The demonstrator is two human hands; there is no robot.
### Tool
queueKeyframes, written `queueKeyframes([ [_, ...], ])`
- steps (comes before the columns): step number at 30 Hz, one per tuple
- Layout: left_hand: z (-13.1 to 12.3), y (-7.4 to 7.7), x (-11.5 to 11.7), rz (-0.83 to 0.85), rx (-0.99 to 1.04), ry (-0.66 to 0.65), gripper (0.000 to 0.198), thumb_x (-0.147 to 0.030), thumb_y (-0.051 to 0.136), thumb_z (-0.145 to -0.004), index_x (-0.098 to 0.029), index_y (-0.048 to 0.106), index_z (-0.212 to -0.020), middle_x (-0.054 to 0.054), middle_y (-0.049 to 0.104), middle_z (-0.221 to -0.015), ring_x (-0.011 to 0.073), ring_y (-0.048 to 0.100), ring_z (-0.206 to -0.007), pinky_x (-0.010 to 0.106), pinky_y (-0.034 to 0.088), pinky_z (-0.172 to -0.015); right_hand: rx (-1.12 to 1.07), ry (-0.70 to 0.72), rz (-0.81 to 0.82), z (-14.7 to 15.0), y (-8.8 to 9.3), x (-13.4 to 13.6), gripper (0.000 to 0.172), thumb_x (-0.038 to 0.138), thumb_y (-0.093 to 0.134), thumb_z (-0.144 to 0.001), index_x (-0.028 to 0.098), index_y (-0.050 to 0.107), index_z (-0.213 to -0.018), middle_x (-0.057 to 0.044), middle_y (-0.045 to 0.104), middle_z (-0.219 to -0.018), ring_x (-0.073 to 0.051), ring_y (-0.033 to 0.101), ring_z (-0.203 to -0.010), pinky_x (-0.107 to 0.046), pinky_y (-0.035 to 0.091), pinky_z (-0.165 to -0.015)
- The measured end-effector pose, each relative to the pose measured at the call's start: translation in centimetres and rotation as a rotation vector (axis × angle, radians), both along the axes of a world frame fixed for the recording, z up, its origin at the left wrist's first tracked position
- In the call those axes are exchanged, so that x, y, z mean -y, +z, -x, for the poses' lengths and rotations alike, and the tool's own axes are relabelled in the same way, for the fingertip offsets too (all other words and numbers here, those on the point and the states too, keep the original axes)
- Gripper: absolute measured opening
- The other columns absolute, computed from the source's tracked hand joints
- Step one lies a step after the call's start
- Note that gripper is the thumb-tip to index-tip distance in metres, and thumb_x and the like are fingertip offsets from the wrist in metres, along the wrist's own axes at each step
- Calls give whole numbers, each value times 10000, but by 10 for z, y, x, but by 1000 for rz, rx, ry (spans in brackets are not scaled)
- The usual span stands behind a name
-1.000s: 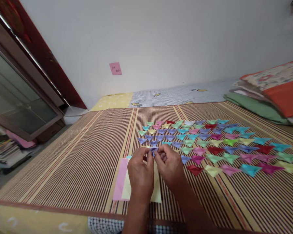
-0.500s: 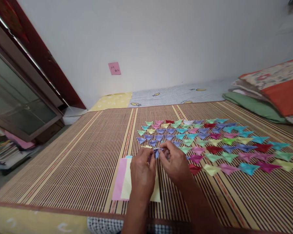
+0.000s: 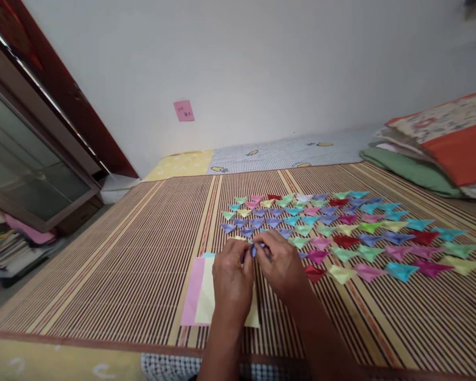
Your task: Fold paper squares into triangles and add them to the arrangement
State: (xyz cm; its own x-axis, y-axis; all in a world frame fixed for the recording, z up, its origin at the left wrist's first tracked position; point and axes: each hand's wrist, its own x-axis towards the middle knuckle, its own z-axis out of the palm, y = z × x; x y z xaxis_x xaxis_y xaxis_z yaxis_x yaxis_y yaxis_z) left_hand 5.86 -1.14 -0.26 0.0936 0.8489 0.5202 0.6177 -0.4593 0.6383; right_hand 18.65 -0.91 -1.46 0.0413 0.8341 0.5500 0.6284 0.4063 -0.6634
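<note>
My left hand [image 3: 232,278] and my right hand [image 3: 282,264] meet over a striped bamboo mat [image 3: 135,254], fingertips pinched together on a small purple folded paper piece [image 3: 255,247]. Under my left hand lies a small stack of flat paper sheets [image 3: 200,291], pink, yellow and a sliver of blue. Beyond and to the right of my hands, several rows of folded paper triangles [image 3: 341,233] in many colours are laid out on the mat. The nearest ones, a red one [image 3: 314,273] and a magenta one [image 3: 318,256], lie just right of my right hand.
Folded bedding and a pillow [image 3: 440,148] are piled at the right. A patterned sheet [image 3: 285,153] runs along the white wall, which carries a pink note [image 3: 183,110]. A glass-fronted cabinet [image 3: 27,159] and stacked books [image 3: 8,248] stand at the left, off the mat.
Both hands have kept working the purple paper piece, the right fingers shifting over it. The view has drifted slightly; the laid-out triangles have not moved.
</note>
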Motion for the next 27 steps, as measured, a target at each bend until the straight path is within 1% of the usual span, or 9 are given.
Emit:
queueKeyframes([
  [3,1,0,0,7,-9,-9,184,-39,600,-906,-190,680,-839,36,683,-877,193,649,-827,308,486,-772,23,-5,43,0,0,0,137,135,506,-927,193,610,-859,-42,616,-846,-205,595,-760,-307,419,-703],
  [7,0,0,0,15,-18,-62,195,-31,588,-901,-198,685,-882,38,685,-901,196,647,-848,314,491,-786,16,-98,48,2,-2,-1,151,165,510,-935,199,573,-801,-34,607,-771,-202,574,-699,-313,397,-668],
  [10,0,1,0,16,-6,-68,196,-31,580,-900,-197,684,-885,43,689,-913,198,651,-861,316,491,-794,17,-91,34,3,-1,-1,158,167,512,-934,202,580,-796,-42,627,-778,-208,595,-720,-316,412,-681],
  [13,1,0,-2,29,46,-38,188,-37,573,-906,-192,681,-899,42,688,-922,193,653,-864,308,486,-789,-130,-25,48,-1,1,0,130,218,537,-959,200,636,-876,-44,677,-807,-202,645,-743,-304,463,-698],
  [15,3,-1,-3,45,76,-22,179,-45,575,-906,-192,678,-903,35,683,-911,187,649,-852,298,478,-767,-256,6,69,-5,2,1,136,270,556,-973,199,655,-913,-38,699,-800,-192,666,-721,-289,490,-680],
  [17,4,-2,-5,71,98,-12,165,-57,582,-903,-193,674,-885,28,681,-892,186,644,-844,293,470,-753,-302,13,70,-11,4,1,139,272,561,-968,193,662,-913,-35,701,-787,-182,658,-687,-278,491,-646],
  [22,7,-4,-7,127,141,-27,140,-89,588,-901,-187,672,-848,28,684,-867,189,641,-839,296,469,-756,-146,55,19,-22,9,4,152,168,535,-917,190,685,-924,-38,681,-838,-169,600,-698,-274,455,-635],
  [27,7,-4,-6,111,125,-35,139,-89,577,-906,-184,670,-863,32,677,-880,191,639,-856,296,469,-749,-153,38,60,-19,12,6,107,236,590,-918,195,659,-847,-15,648,-758,-156,559,-648,-267,439,-609],
])
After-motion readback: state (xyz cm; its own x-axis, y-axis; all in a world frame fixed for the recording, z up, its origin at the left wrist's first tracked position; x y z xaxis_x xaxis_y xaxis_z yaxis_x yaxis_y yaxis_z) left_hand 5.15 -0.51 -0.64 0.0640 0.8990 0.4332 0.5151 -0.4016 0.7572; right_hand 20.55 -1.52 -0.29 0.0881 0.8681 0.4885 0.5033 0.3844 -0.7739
